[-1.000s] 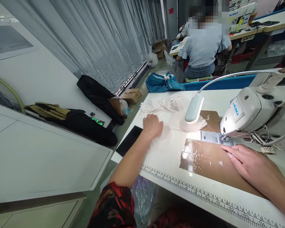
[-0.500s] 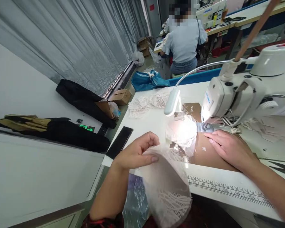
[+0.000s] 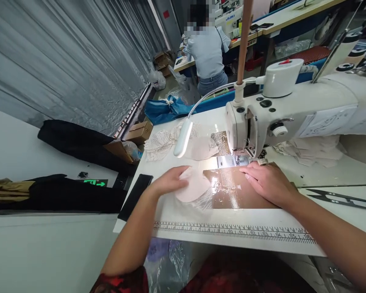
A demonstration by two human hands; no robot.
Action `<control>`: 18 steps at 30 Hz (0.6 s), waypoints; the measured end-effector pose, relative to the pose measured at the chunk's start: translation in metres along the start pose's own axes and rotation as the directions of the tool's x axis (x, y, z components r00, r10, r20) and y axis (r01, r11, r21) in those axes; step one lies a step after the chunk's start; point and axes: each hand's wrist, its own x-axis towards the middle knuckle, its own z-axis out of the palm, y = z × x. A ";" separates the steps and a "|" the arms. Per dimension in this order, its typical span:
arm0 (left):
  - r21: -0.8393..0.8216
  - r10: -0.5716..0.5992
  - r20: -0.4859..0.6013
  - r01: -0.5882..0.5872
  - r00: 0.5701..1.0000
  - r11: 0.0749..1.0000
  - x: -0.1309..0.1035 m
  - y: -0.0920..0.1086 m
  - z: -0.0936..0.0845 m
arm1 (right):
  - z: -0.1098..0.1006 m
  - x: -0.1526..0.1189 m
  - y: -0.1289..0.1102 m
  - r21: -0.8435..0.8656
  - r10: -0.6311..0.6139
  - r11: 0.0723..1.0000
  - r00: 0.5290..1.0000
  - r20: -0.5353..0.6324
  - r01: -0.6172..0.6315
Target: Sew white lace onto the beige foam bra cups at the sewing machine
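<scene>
My left hand (image 3: pixel 171 181) pinches the edge of a pale lace-edged fabric piece (image 3: pixel 195 188), blurred by motion, over the white table left of the brown plate. My right hand (image 3: pixel 266 181) lies flat on the brown plate (image 3: pixel 247 197), fingertips close to the presser foot of the white sewing machine (image 3: pixel 268 114); nothing shows in it. Another pale piece (image 3: pixel 201 148) lies behind, beside the metal needle plate (image 3: pixel 225 161). White lace pieces (image 3: pixel 159 144) are spread at the table's back left, partly behind the lamp (image 3: pixel 183 138).
Black thread snips (image 3: pixel 343 200) lie at the right. A ruler strip (image 3: pixel 232 232) runs along the front edge. A black flat item (image 3: pixel 136 197) is at the left edge, a blue bag (image 3: pixel 164 110) behind. A person (image 3: pixel 207 53) sits farther back.
The view has turned right. The fabric in my left hand has moved up from over the front edge onto the table. The piece near the needle now lies farther back. My right hand stays by the presser foot.
</scene>
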 end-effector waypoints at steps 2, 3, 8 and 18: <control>-0.134 -0.001 0.096 0.014 0.995 0.991 -0.015 0.010 -0.008 | 0.002 0.001 0.000 -0.004 0.025 1.000 1.000 -0.020 -0.025; -0.196 0.033 0.168 0.001 0.985 0.981 -0.017 0.017 -0.005 | 0.003 0.001 0.001 0.003 0.046 0.999 0.998 -0.033 -0.046; -0.141 0.137 0.412 -0.086 0.901 0.986 0.030 0.040 0.043 | 0.003 -0.003 0.005 0.184 0.180 0.970 0.978 -0.108 -0.159; 0.084 0.165 -0.018 -0.163 0.986 0.983 0.098 0.021 0.066 | -0.006 -0.005 -0.003 0.141 -0.214 0.968 0.977 0.014 0.210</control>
